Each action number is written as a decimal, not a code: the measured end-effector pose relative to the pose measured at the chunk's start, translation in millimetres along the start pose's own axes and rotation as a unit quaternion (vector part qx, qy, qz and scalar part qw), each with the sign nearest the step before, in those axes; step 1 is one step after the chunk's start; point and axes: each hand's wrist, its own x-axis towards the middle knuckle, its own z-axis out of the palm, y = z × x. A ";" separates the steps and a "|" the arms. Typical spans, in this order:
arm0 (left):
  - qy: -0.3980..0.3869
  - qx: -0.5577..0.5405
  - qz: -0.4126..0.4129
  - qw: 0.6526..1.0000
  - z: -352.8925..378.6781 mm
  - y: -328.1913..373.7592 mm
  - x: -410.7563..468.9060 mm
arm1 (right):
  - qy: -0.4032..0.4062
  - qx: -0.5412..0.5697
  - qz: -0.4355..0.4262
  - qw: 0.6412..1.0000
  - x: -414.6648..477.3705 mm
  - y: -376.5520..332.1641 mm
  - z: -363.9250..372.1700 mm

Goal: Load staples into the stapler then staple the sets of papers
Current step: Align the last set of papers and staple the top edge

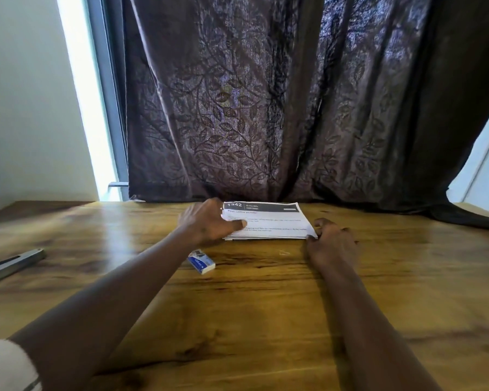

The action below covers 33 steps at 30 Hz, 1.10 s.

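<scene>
1. We note the papers (268,221) as 1 flat stack at the far middle of the table (266,320), just in front of the curtain (251,108).
2. The sheets are white and printed. The top sheet has a black band along its far edge with white characters, of which "342" is legible. Lines of black text run below it, too small to read. At the near edge several sheet layers show, slightly fanned.
3. The left hand (206,221) is at the stack's left edge. Its thumb lies across the top sheet and its fingers reach round the far-left corner, so it grips that edge. The hand is blurred and finer finger detail is soft.
4. The right hand (332,238) is at the near-right corner, knuckles up and fingers curled, with the tips touching the corner. We cannot tell whether they pinch the sheets or only touch them.
5. The stapler (12,266) lies on the table at the far left, well apart from the papers and cut by the frame edge. It has a grey metal upper arm, a dark strip beneath and blue at the base. We cannot tell whether it is open.
6. The box (201,262) is small, white and blue. It lies tilted on the table just beside the left forearm, nearer us than the papers.
7. The table is glossy brown wood with a strong grain. The curtain is dark with a leaf pattern. A bright window (82,94) strip shows at the left, and a white sleeve (6,365) sits at the lower-left corner.
</scene>
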 end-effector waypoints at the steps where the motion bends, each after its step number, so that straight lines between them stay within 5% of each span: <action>1: -0.018 0.002 0.022 1.000 -2.2 -1.5 -4.2 | 0.000 -0.005 -0.005 1.000 -1.3 -0.9 -1.2; 4: -0.049 0.024 0.058 0.997 -4.2 -4.7 -16.2 | -0.005 -0.008 -0.012 1.000 -3.8 -1.1 -4.4; 17: 0.029 0.020 0.081 0.996 0.9 -5.4 -36.5 | -0.003 -0.003 -0.015 1.000 -2.1 -0.7 -0.9; 22: 0.065 -0.014 0.078 0.995 -18.5 -12.3 -51.9 | 0.060 -0.015 -0.076 0.995 -14.1 -17.1 -2.5; 29: 0.155 0.018 0.105 0.982 -74.6 -98.8 -111.2 | -0.023 0.167 -0.198 0.966 -102.7 -94.5 -3.4; 33: 0.171 0.074 -0.002 0.983 -110.7 -167.2 -148.3 | -0.051 0.144 -0.238 0.959 -147.3 -132.7 3.3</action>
